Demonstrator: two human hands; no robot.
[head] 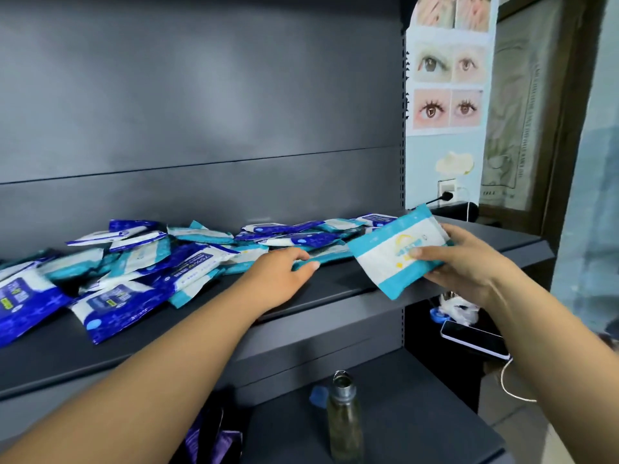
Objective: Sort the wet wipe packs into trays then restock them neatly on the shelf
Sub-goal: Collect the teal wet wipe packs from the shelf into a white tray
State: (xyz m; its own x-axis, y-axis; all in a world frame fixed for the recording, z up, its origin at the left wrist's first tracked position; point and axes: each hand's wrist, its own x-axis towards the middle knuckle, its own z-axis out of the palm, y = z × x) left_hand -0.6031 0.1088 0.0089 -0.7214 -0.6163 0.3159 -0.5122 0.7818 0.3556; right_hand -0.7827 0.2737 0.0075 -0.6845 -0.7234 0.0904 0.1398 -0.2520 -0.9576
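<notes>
Several wet wipe packs, dark blue (110, 299) and teal-and-white (201, 234), lie jumbled along the dark grey shelf (335, 286). My right hand (465, 262) grips one teal-and-white pack (388, 252), held tilted above the shelf's front right part. My left hand (284, 272) reaches onto the shelf, its fingers curled round the edge of another teal pack (331, 257) that lies flat there. No tray is in view.
A lower shelf (402, 413) holds a glass bottle with a metal neck (345, 420) and a blue cap (318, 395). To the right are a phone (472, 341) with a cable, a plastic bag, a wall socket and a poster of eyes.
</notes>
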